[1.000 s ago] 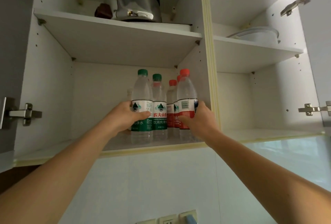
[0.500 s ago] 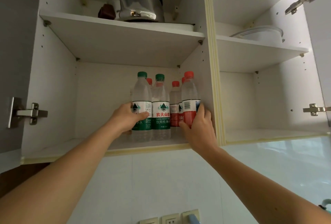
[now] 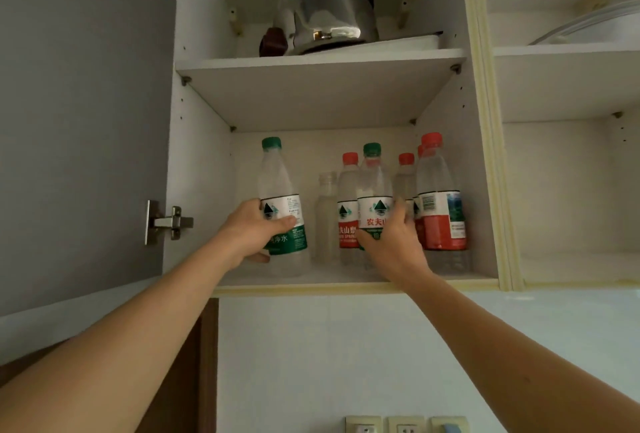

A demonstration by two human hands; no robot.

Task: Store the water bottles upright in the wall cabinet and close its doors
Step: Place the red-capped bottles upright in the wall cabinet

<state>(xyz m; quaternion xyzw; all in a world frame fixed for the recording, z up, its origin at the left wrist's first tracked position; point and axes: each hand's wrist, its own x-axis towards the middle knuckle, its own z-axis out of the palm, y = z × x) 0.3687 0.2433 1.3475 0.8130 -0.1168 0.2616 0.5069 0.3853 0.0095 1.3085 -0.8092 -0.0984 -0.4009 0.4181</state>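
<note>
The white wall cabinet [image 3: 356, 285] hangs open above me. On its lower left shelf my left hand [image 3: 251, 233] grips a green-capped, green-labelled water bottle [image 3: 278, 176], upright and apart from the others at the left. My right hand [image 3: 389, 242] wraps around a second green-capped bottle [image 3: 374, 190] in the middle. Behind and beside it stand red-capped bottles [image 3: 348, 190], a front one [image 3: 438, 197] against the right wall, and a clear uncapped bottle [image 3: 327, 211] at the back.
A steel kettle [image 3: 329, 13] sits on the upper shelf. The left door [image 3: 79, 121] stands open with its hinge [image 3: 168, 223] showing. The right compartment holds a white dish [image 3: 588, 26] on its upper shelf. Wall sockets [image 3: 405, 425] sit below on the tiled wall.
My left hand slid its green bottle leftward, away from the group. My right hand left the front red bottle and took hold of the second green-capped bottle. The view shifted right.
</note>
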